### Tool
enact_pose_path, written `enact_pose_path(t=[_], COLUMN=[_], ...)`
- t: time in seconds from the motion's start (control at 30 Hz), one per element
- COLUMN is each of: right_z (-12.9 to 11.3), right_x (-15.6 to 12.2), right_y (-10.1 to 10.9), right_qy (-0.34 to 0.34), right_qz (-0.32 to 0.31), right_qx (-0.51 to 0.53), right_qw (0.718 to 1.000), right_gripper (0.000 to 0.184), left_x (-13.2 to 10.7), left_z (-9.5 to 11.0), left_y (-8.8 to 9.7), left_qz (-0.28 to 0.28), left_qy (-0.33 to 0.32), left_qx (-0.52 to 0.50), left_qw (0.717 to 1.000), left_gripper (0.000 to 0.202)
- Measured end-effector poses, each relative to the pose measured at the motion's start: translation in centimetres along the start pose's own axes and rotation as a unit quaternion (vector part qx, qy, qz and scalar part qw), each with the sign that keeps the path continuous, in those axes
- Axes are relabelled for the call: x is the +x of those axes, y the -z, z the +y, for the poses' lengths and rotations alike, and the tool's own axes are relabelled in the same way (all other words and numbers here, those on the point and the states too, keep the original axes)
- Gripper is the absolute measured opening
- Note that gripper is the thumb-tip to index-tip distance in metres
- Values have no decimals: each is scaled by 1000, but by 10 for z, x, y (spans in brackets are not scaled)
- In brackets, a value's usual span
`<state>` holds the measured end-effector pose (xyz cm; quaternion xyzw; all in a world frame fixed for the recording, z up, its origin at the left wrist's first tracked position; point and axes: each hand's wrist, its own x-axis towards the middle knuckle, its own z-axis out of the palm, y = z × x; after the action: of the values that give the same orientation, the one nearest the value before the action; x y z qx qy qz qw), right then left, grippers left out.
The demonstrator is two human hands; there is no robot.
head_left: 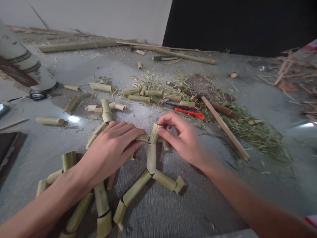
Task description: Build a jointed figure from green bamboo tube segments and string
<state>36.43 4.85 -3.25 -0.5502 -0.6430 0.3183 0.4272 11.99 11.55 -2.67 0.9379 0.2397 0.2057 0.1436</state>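
At far left is a white can (31,62), its inside hidden; the left hand (111,142) pinches a short bamboo piece (142,138) with thumb and fingers; the bamboo figure (151,158) lies near middle; the right hand (182,137) pinches its top piece (154,134); farther right lies a wooden handle (224,125).

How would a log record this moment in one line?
left hand: pinching slim bamboo piece | right hand: holding thicker bamboo piece | beyond hands: red-handled tool, wooden handle
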Motion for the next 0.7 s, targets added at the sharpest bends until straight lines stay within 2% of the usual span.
enact_pose_path(t=[0.7], right_z=[2], right_x=[-1], right_y=[0], right_qy=[-2], right_qz=[-1], right_qx=[19], right_qw=[1000], right_gripper=[14], left_x=[0], left_z=[1], left_y=[0], left_qz=[-8], left_qy=[3], left_qx=[2], left_qw=[1000], left_gripper=[17])
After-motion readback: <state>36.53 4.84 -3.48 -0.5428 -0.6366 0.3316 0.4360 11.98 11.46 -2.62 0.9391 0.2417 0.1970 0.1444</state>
